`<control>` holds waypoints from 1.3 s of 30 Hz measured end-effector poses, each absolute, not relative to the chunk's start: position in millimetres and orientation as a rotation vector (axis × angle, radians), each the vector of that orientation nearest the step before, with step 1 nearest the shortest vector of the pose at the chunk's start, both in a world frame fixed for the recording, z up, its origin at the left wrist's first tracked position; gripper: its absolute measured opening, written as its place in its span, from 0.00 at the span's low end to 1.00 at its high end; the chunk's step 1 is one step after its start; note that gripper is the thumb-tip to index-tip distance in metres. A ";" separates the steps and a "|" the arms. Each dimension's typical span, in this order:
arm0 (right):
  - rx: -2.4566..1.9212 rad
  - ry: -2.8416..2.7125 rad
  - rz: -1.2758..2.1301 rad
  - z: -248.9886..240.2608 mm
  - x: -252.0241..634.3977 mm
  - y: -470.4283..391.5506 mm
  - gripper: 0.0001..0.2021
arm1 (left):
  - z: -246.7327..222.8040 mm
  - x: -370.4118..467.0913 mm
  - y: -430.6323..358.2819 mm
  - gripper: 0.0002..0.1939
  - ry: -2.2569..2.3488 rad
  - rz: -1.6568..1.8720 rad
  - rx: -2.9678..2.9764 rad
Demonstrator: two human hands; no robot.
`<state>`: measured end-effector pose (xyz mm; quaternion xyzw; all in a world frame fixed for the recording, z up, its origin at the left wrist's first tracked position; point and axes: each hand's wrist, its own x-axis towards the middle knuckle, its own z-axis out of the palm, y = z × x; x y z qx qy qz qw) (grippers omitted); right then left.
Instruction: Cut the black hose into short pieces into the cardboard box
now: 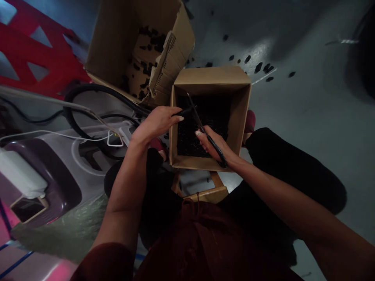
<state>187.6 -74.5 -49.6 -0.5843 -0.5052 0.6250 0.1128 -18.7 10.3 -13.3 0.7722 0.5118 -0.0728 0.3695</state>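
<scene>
Over a cardboard box (211, 163), my left hand (162, 120) is closed round a black hose or tube (184, 112), whose end points right above the box. My right hand (215, 142) grips a pair of scissors (199, 120) with dark handles. Their blades reach up and left to the end of the hose; whether they touch it I cannot tell. Many small black pieces (199, 140) lie inside the box. From my left hand the rest of the hose (98, 88) runs back in a loop to the left.
A larger cardboard box (181, 43) holding scattered black pieces stands at the upper left. More black pieces (258, 67) lie on the floor. A grey plastic stool (63, 150), a white cable (58, 133) and a red plastic crate (43, 66) are at the left.
</scene>
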 end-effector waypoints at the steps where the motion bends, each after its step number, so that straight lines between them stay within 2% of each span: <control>1: -1.725 -1.486 1.822 -48.4 187.8 -74.3 0.18 | -13.5 -18.8 10.2 0.16 1.317 -0.182 1.982; 14: -1.736 -1.540 1.726 -51.4 190.4 -73.8 0.16 | -9.6 -20.9 9.4 0.17 1.315 -0.134 1.963; 31: -1.705 -1.638 1.745 -56.8 190.3 -80.1 0.12 | -8.4 -25.8 10.4 0.18 1.310 -0.323 1.969; 39: -1.709 -0.857 2.214 -57.3 185.8 -80.9 0.10 | -7.9 -23.3 8.6 0.20 1.278 -0.362 1.963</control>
